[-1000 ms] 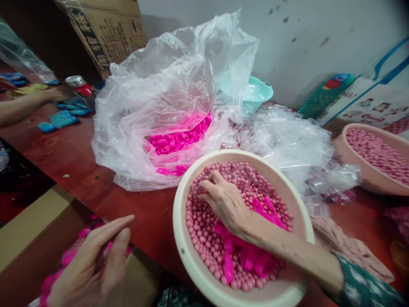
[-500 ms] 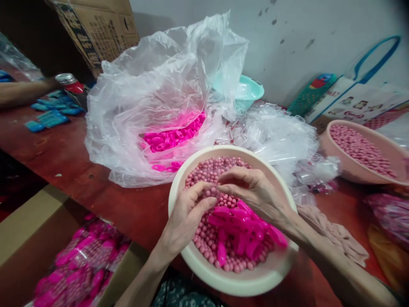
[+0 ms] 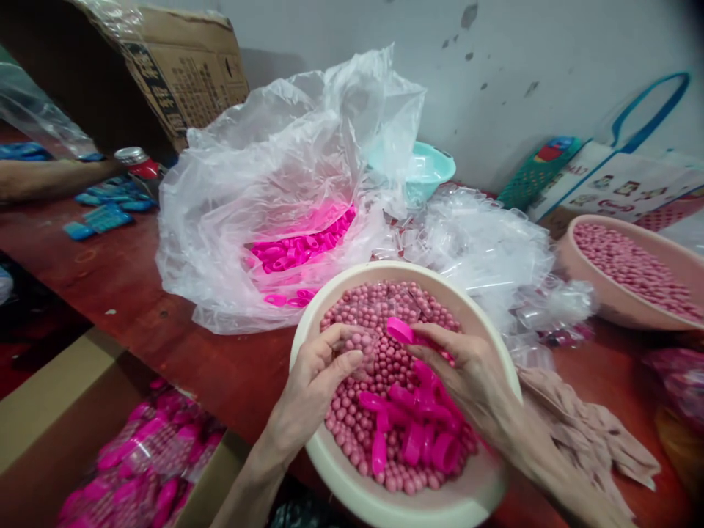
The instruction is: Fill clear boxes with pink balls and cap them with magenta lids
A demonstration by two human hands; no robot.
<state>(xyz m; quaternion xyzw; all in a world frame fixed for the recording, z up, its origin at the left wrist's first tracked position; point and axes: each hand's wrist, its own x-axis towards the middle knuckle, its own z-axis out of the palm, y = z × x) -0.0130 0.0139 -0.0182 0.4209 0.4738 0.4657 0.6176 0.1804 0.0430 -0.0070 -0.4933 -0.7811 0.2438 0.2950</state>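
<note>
L grip (image 3: 309, 380) holds beads (image 3: 360, 342), R grip (image 3: 474, 372) a pink pc (image 3: 400, 330).

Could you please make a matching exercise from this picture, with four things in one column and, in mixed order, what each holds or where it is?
Column one
1. right hand
2. left hand
3. turquoise bowl
4. open carton

Column two
A. near the spotted wall
B. holds a bright pink part
C. at the lower left, with pink packages inside
D. holds pink beads in clear plastic

Right pairs: 1-B, 2-D, 3-A, 4-C
</note>
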